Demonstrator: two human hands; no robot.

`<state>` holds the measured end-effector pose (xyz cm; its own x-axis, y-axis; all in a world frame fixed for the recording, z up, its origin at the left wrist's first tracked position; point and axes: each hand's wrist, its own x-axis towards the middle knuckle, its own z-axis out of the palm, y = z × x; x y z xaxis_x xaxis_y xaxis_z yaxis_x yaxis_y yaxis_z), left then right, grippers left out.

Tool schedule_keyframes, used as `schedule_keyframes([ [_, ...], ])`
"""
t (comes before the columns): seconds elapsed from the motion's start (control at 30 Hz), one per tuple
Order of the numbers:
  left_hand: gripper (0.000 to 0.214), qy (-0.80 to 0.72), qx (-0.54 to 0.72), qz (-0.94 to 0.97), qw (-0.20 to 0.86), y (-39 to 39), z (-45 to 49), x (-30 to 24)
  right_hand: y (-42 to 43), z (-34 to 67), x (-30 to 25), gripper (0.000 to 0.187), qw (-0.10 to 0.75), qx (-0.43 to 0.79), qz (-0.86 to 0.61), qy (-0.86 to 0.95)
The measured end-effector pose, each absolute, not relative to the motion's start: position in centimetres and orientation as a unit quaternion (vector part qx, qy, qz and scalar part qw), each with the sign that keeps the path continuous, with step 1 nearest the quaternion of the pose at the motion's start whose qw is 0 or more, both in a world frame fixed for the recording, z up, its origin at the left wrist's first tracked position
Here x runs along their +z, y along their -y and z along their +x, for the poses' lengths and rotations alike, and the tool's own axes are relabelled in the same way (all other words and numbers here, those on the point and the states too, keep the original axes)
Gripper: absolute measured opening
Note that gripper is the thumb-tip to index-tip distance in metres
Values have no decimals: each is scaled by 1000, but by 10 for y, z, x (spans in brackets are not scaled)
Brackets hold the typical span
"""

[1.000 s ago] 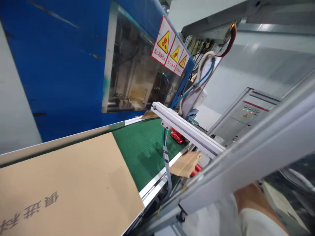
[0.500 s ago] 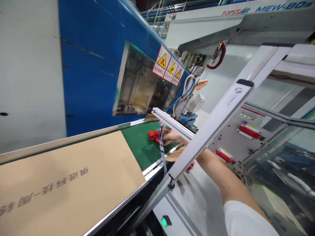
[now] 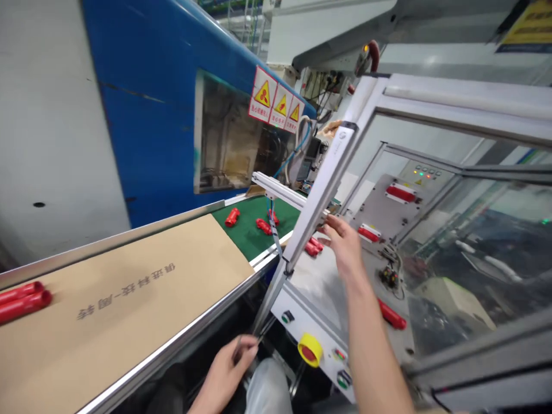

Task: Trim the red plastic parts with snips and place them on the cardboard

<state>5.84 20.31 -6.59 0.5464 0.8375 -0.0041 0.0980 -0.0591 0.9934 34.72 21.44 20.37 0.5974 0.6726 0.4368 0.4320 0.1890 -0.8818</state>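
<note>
My right hand (image 3: 345, 244) is raised beside the white metal post (image 3: 321, 195) of the machine frame, fingers apart and nothing visible in them. Just past its fingertips, red tubular parts (image 3: 313, 246) lie on the machine's pale surface. Low in the middle, my left hand (image 3: 228, 365) is closed, thumb against fingers; I cannot make out what, if anything, it pinches. Several short red parts (image 3: 232, 217) rest on the green conveyor belt (image 3: 245, 238). Two longer red tubes (image 3: 26, 302) lie side by side on the cardboard sheet (image 3: 142, 339) at the left.
A white crossbar (image 3: 280, 190) with hanging cables spans the belt. Inside the frame, a panel holds red parts in white fixtures (image 3: 401, 192), and another red tube (image 3: 391, 314) lies below. A yellow-ringed red button (image 3: 310, 349) is on the front. A blue machine (image 3: 146, 115) stands behind.
My right hand has drawn back from the red part on the belt to beside the post. My left hand has come into view. The view has shifted, showing more red parts.
</note>
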Motion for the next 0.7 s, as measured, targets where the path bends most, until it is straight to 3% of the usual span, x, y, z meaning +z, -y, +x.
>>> schedule_keyframes([
  [0.13, 55, -313, 319, 723, 528, -236, 116, -66, -80, 285, 101, 46, 621, 38, -699, 353],
  [0.33, 33, -236, 287, 799, 473, -264, 159, -73, 36, 258, -34, 39, 457, -78, -835, 295],
  [0.47, 32, -202, 271, 829, 446, -275, 166, -77, 55, 285, -72, 35, 380, -151, -858, 310],
  [0.57, 30, -174, 263, 852, 419, -282, 168, -78, 61, 299, -89, 40, 353, -211, -845, 341],
  [0.7, 26, -123, 268, 878, 378, -285, 167, -77, 67, 310, -106, 32, 333, -275, -808, 402],
])
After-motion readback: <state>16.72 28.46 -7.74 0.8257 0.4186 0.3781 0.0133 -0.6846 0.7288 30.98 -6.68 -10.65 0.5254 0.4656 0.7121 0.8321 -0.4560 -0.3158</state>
